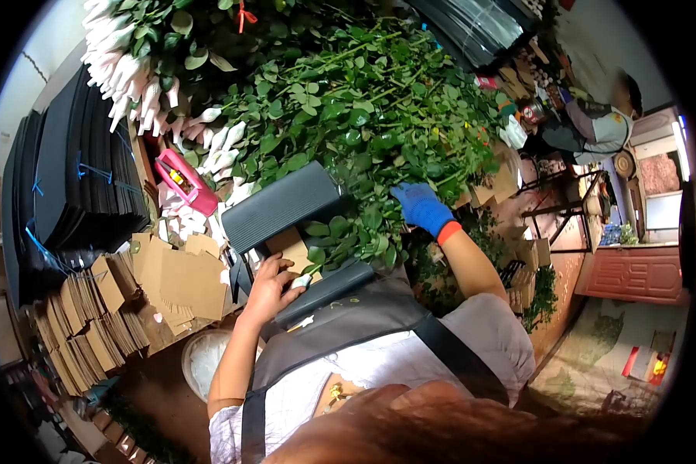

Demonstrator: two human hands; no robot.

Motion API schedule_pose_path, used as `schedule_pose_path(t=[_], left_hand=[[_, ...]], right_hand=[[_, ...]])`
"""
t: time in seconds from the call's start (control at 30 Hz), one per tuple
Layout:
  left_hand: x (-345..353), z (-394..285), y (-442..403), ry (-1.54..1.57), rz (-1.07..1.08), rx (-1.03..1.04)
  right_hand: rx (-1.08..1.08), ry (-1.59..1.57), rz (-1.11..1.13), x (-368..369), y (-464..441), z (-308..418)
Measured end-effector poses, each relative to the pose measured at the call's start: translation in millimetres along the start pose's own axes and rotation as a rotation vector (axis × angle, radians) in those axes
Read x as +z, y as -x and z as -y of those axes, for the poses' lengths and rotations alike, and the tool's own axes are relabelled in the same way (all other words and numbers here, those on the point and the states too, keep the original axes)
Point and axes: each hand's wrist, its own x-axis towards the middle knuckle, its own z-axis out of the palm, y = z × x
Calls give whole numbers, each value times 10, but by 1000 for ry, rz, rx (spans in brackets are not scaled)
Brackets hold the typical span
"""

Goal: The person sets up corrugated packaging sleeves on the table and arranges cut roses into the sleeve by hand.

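Left hand [273, 288] pinches a white rosebud [301, 282] at its fingertips, corrugated black sheet [282, 207] just beyond, blue-gloved right hand [421, 206] reaches into leafy stems [363, 124], its grip hard to tell.

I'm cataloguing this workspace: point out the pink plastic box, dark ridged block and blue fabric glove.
Pink plastic box [204, 202]: head view, lower end.
Dark ridged block [281, 207]: head view, ridged face.
Blue fabric glove [424, 209]: head view, back.

- A pale short-sleeved shirt [487, 336] is worn under a dark grey apron [352, 315].
- The apron is held by 2 black straps [460, 357].
- The right hand [421, 207] is covered by 1 blue glove, orange-red at the cuff [448, 231].
- A gold-coloured pendant [336, 392] is worn.
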Motion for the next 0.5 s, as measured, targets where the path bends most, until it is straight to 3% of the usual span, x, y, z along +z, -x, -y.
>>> schedule_pose_path(t=[0.13, 0.17, 0.27, 0.3, 0.37, 0.43, 0.47, 0.5], left_hand=[[-79, -40, -29, -45, 21, 3], [-88, -28, -44, -34, 18, -24], [-63, -17, -98, -114, -20, 7], [-45, -27, -107, -129, -25, 15], [-27, -69, -110, -148, -65, 19], [24, -49, -97, -144, -117, 40], [25, -35, -81, -121, -131, 61], [14, -25, -52, -127, -123, 53]], right_hand=[[-71, -98, -11, -824, 360, -107], [-126, -115, -171, -800, 425, -136], [-89, -45, -180, -315, 168, -152], [-92, -34, -30, -103, 67, -158], [-169, -144, -9, -57, 135, -256], [-211, -326, 89, -455, 167, -367], [-150, -267, 42, -857, 245, -262], [-214, -513, -297, -1254, 135, -158]])
